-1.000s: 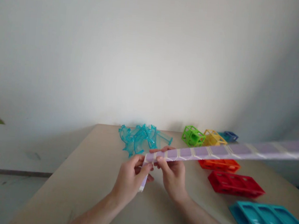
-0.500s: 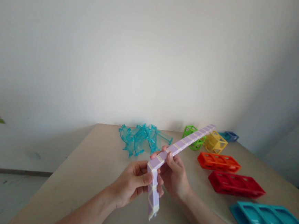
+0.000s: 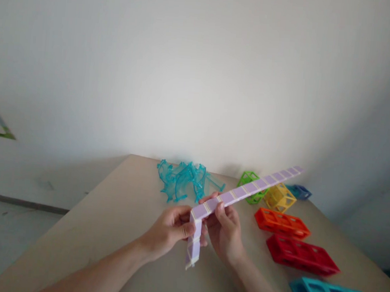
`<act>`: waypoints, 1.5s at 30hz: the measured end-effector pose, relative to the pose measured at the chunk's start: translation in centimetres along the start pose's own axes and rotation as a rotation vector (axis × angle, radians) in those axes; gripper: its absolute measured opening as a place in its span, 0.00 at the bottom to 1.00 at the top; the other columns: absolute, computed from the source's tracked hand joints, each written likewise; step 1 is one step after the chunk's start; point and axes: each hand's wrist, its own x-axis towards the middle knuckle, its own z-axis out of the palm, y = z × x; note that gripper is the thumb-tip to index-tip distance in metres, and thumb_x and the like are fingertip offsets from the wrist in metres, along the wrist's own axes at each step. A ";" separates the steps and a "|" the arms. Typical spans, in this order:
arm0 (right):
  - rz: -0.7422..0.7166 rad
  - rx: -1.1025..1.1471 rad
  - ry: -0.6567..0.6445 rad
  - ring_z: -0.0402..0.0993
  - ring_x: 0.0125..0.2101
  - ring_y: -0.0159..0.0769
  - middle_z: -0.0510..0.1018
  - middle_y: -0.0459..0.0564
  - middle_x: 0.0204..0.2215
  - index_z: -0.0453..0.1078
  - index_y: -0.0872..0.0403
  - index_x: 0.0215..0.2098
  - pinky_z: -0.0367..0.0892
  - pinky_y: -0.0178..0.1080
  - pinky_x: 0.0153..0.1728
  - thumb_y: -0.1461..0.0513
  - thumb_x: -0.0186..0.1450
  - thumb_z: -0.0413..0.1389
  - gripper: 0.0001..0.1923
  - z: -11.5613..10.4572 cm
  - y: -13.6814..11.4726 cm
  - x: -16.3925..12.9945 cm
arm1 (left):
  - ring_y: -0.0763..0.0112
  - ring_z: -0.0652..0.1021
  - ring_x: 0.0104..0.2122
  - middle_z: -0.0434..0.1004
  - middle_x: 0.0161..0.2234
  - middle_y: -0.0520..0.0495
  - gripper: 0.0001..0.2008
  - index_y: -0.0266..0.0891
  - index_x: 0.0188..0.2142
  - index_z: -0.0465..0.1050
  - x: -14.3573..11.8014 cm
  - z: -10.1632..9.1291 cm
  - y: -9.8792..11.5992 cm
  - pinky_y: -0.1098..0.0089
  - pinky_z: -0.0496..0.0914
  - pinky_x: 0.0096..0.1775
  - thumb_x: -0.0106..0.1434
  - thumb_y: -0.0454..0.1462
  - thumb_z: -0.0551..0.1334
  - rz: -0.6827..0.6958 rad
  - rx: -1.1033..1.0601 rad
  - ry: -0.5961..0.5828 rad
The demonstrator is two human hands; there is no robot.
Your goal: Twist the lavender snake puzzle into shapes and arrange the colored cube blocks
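Lilac segmented strip [image 3: 239,193] held above tbl [image 3: 126,203], bent: long arm twd 2 o'clock, short leg twd 6. L hand [image 3: 170,228] grips short leg; R hand [image 3: 227,233] pinches long arm nr bend. Teal pcs [image 3: 181,181] at 11.

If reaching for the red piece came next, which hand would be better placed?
Probably the right hand: it is nearer the red piece. The left hand is farther off, and both hold the purple strip, so neither is free.
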 end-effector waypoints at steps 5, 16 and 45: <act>-0.062 -0.053 0.057 0.67 0.20 0.32 0.76 0.47 0.27 0.68 0.53 0.37 0.63 0.33 0.18 0.54 0.58 0.64 0.15 -0.1 0.5 0.0 | 0.61 0.80 0.36 0.80 0.35 0.42 0.16 0.34 0.36 0.71 0.3 0.6 0.2 0.62 0.72 0.41 0.50 0.38 0.72 0.116 0.062 0.190; -0.095 -0.083 0.015 0.69 0.25 0.34 0.75 0.48 0.29 0.70 0.53 0.37 0.67 0.37 0.27 0.55 0.62 0.61 0.10 -0.1 0.0 -0.1 | 0.62 0.80 0.29 0.77 0.31 0.40 0.19 0.30 0.35 0.74 0.0 -0.2 0.8 0.65 0.72 0.33 0.56 0.46 0.67 -0.080 -0.084 -0.094; -0.051 -0.143 -0.019 0.63 0.19 0.25 0.70 0.45 0.28 0.68 0.54 0.37 0.55 0.29 0.18 0.54 0.62 0.60 0.13 -0.8 0.6 -0.2 | 0.68 0.77 0.26 0.76 0.27 0.46 0.14 0.34 0.32 0.68 0.1 0.2 0.8 0.69 0.68 0.31 0.56 0.42 0.68 0.079 0.076 0.147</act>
